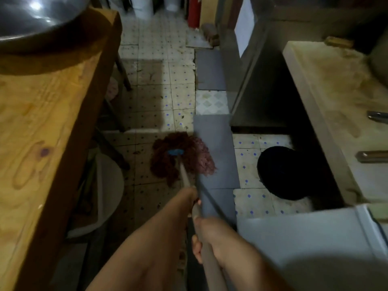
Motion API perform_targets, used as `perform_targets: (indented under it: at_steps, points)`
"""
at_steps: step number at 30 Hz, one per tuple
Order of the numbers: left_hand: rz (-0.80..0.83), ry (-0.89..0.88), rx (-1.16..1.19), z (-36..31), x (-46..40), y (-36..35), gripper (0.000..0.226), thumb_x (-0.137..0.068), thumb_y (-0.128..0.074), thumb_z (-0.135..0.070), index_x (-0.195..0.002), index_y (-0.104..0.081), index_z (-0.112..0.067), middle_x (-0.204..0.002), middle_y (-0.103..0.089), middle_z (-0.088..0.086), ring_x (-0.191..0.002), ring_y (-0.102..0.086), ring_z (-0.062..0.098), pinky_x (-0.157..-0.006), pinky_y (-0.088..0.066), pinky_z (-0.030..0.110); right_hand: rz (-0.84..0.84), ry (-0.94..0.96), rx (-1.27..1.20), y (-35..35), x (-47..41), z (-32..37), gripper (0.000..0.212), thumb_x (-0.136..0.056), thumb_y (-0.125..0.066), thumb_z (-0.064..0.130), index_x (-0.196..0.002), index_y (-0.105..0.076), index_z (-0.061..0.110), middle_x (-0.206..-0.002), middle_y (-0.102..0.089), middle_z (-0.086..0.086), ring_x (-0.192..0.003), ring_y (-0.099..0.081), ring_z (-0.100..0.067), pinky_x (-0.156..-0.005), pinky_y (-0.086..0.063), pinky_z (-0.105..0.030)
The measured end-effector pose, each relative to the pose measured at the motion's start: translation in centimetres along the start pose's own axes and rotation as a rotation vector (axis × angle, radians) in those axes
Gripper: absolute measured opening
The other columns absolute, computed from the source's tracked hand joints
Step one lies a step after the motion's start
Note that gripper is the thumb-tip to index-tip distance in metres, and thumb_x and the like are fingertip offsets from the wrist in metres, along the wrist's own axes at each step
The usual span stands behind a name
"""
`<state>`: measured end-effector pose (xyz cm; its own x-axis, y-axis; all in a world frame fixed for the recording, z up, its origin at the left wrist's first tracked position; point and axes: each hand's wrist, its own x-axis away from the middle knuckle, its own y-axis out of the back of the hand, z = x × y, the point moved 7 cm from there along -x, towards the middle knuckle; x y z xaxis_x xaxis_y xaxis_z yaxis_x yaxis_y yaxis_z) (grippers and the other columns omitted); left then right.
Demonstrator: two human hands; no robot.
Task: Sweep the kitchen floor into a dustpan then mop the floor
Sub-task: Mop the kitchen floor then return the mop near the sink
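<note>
On the far left sits a big yellow wooden worktop with a shiny metal bowl on its far end; under it, low down, is a round white tub; next comes the old tiled kitchen floor, spotted with dark marks. The reddish-brown string mop head lies flat on those tiles, beside a strip of plain grey tiles; its blue clip joins it to the long pale mop handle. The handle runs from the mop head back toward the person, so the mop points away and a bit to the left. The left hand is further down the handle with fingers curled round it; the right hand grips it nearer the body, thumb wrapped round. To the right, a black round bucket stands under a grey stone worktop. No broom or dustpan shows, so the sweeping looks done; mopping is under way, with many spots left to wipe.
</note>
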<state>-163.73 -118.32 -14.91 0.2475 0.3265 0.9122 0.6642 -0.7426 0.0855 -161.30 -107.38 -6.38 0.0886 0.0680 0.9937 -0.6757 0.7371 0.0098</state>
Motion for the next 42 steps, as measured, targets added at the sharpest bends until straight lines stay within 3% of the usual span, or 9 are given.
perform_targets:
  at_steps: [4,8,13,16,20,28,34,36,42]
  points:
    - [-0.038,-0.071,0.031,-6.0,-5.2,3.5,0.035,-0.104,-0.03,-0.014,-0.114,-0.051,0.011,-0.089,-0.053,0.02,-0.099,-0.055,0.034,-0.098,-0.041,0.04,0.017,0.083,0.001,-3.4,-2.0,7.3,0.03,-0.101,-0.042,0.028,-0.076,-0.047,0.012,-0.067,-0.041,-0.005,-0.05,-0.036,-0.01,-0.031,-0.031,-0.008]
    - [-0.035,-0.073,0.057,-9.5,-9.5,6.3,0.031,-0.103,-0.03,-0.008,-0.098,-0.049,0.016,-0.051,-0.048,0.013,-0.051,-0.047,0.022,-0.047,-0.044,0.024,0.044,0.112,0.082,-5.9,-4.5,12.0,0.032,-0.101,-0.038,0.032,-0.075,-0.043,0.015,-0.067,-0.04,-0.003,-0.05,-0.034,-0.009,-0.033,-0.031,-0.009]
    - [-0.101,-0.061,0.133,-8.5,-9.3,6.5,0.038,-0.103,-0.036,-0.021,-0.126,-0.046,0.007,-0.064,-0.043,0.012,-0.058,-0.043,0.022,-0.064,-0.043,0.033,0.034,0.078,0.219,-5.6,-5.2,11.0,0.03,-0.1,-0.042,0.034,-0.077,-0.045,0.015,-0.065,-0.043,-0.002,-0.049,-0.037,-0.011,-0.046,-0.035,-0.025]
    - [-0.119,-0.05,0.13,-6.3,-7.4,6.0,0.026,-0.102,-0.037,-0.021,-0.115,-0.048,-0.001,-0.068,-0.045,0.012,-0.055,-0.042,0.019,-0.053,-0.039,0.03,0.039,0.057,0.259,-4.6,-4.6,8.5,0.027,-0.099,-0.043,0.036,-0.082,-0.048,0.015,-0.067,-0.045,-0.002,-0.05,-0.039,-0.011,-0.045,-0.035,-0.023]
    - [-0.127,-0.028,0.131,-1.2,-4.1,5.2,0.033,-0.099,-0.042,-0.014,-0.123,-0.049,0.007,-0.096,-0.06,0.022,-0.091,-0.059,0.03,-0.081,-0.05,0.038,0.043,0.08,0.307,-3.1,-2.8,3.4,0.021,-0.098,-0.045,0.036,-0.09,-0.05,0.018,-0.068,-0.047,-0.001,-0.053,-0.043,-0.01,-0.047,-0.04,-0.024]
    - [-0.172,0.06,0.137,13.8,4.4,0.6,0.025,-0.101,-0.039,-0.009,-0.082,-0.052,-0.001,-0.068,-0.046,0.009,-0.057,-0.043,0.015,-0.024,-0.031,0.011,0.096,-0.044,0.323,2.3,-0.6,-12.4,0.019,-0.097,-0.045,0.032,-0.086,-0.053,0.019,-0.072,-0.05,-0.005,-0.053,-0.045,-0.012,-0.045,-0.04,-0.022]
    - [-0.177,0.204,0.245,22.9,9.0,-3.1,0.032,-0.1,-0.044,-0.024,-0.091,-0.056,0.004,-0.073,-0.053,0.013,-0.059,-0.049,0.022,-0.045,-0.041,0.029,0.067,0.185,0.393,6.6,1.0,-19.5,0.019,-0.096,-0.046,0.03,-0.11,-0.056,0.021,-0.074,-0.05,0.001,-0.064,-0.049,-0.009,-0.056,-0.042,-0.018]
    - [-0.196,0.234,0.253,23.6,9.9,-3.4,0.037,-0.1,-0.041,-0.031,-0.095,-0.054,0.004,-0.072,-0.052,0.012,-0.06,-0.048,0.023,-0.047,-0.037,0.031,0.061,0.159,0.415,6.5,1.9,-20.5,0.021,-0.092,-0.049,0.041,-0.091,-0.054,0.021,-0.081,-0.056,-0.002,-0.07,-0.052,-0.013,-0.062,-0.042,-0.02]
    - [-0.205,0.248,0.255,20.5,7.6,-2.9,0.037,-0.102,-0.036,-0.021,-0.073,-0.048,-0.001,-0.062,-0.043,0.007,-0.052,-0.039,0.017,-0.027,-0.032,0.019,0.067,-0.049,0.253,6.3,1.2,-18.2,0.024,-0.095,-0.05,0.035,-0.082,-0.052,0.014,-0.073,-0.048,-0.009,-0.05,-0.043,-0.014,-0.038,-0.034,-0.018]
